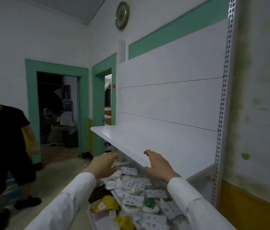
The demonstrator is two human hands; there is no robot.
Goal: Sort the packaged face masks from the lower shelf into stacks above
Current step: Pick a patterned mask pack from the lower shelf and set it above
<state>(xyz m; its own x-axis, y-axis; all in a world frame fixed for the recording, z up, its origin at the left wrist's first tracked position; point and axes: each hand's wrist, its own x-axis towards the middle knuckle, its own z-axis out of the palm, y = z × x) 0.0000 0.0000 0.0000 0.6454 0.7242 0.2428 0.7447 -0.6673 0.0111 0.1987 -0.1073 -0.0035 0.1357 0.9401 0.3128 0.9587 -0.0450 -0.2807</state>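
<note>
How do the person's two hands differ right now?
The left hand points in beneath the upper shelf's front edge, toward the heaped packaged face masks; the right hand is at that edge itself. The left hand's fingers lie close together; the right hand's are spread, forefinger over the edge, thumb below it. Both hands hold nothing and come out of white sleeves.

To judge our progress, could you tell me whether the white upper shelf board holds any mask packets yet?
Empty: the white upper shelf board shows a bare top, while the white mask packets lie heaped below it.
</note>
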